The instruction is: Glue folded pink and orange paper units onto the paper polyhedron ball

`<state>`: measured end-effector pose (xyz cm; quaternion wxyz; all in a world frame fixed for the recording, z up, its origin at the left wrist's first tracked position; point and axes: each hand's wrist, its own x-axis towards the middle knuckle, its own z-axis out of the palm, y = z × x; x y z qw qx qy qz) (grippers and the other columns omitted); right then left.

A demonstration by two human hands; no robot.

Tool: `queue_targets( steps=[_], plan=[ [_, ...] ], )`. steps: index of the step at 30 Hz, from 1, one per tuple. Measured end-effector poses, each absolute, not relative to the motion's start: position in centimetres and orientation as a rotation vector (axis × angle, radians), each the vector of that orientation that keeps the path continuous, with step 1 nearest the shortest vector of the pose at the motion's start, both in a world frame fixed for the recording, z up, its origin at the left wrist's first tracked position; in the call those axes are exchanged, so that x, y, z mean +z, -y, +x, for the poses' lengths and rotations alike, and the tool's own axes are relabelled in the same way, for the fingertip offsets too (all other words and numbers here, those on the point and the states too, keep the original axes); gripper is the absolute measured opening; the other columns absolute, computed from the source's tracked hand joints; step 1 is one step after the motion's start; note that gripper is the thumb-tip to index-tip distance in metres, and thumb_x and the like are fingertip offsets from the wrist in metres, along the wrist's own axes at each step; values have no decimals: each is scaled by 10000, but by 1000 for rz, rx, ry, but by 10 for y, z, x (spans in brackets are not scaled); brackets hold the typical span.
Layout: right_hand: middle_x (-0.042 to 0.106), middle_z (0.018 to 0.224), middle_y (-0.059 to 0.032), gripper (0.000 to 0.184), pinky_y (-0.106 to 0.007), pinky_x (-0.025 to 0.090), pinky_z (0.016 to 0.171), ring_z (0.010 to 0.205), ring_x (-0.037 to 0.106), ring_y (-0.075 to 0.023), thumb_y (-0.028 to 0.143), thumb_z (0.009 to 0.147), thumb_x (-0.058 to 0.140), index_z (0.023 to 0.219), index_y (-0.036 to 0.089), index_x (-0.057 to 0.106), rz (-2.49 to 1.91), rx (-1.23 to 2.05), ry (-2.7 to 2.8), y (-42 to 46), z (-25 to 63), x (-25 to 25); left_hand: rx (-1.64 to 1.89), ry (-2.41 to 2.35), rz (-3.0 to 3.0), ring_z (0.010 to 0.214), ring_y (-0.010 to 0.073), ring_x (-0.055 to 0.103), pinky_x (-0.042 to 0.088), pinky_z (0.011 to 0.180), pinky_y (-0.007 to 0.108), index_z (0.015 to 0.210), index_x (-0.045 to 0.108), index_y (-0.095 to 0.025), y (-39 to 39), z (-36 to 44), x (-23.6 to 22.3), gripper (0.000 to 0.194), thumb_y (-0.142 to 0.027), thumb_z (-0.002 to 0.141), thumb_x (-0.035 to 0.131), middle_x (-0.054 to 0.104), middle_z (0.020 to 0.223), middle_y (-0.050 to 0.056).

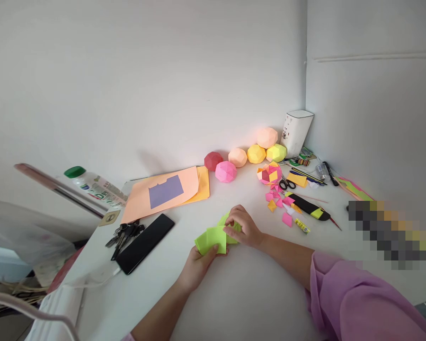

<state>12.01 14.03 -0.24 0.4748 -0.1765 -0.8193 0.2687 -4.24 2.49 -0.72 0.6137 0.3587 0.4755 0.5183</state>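
Observation:
Several light-green paper squares (216, 238) are held over the white table, low in the middle of the view. My left hand (202, 263) is closed on them from the lower left, its thumb lying on top of the front sheet. On the right, my right hand (244, 227) has its fingers bent in a pinch at the right edge of the green paper. More green paper shows behind and beneath those fingers, partly hidden by the hand. Small folded pink paper pieces (279, 202) lie to the right, apart from both hands.
Faceted paper balls, one a pink ball (226, 172), stand along the wall. Scissors (287, 183), a black-and-green cutter (308, 207) and a glue stick (302, 226) lie right. A black phone (145, 244), keys (124, 235), peach sheets (137, 199) and a bottle (95, 184) are left.

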Motion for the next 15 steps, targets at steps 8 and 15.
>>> queue_targets(
  steps=[8,15],
  plan=[
    [565,668,-35,194,-371,480,747,825,509,-216,208,909,507,716,229,491,-371,662,2077,-143,118,-11,1197,-1150,782,936,290,667,536,820,361,989,728,-136,-25,-41,-5,313,-342,754,754,731,995,127],
    [607,696,-52,189,-386,500,748,819,529,-220,209,926,458,758,224,544,-381,685,2087,-142,118,-9,1296,-1044,580,941,287,669,560,742,334,1032,711,-146,-26,-34,7,377,-353,724,778,723,1041,125]
  ],
)
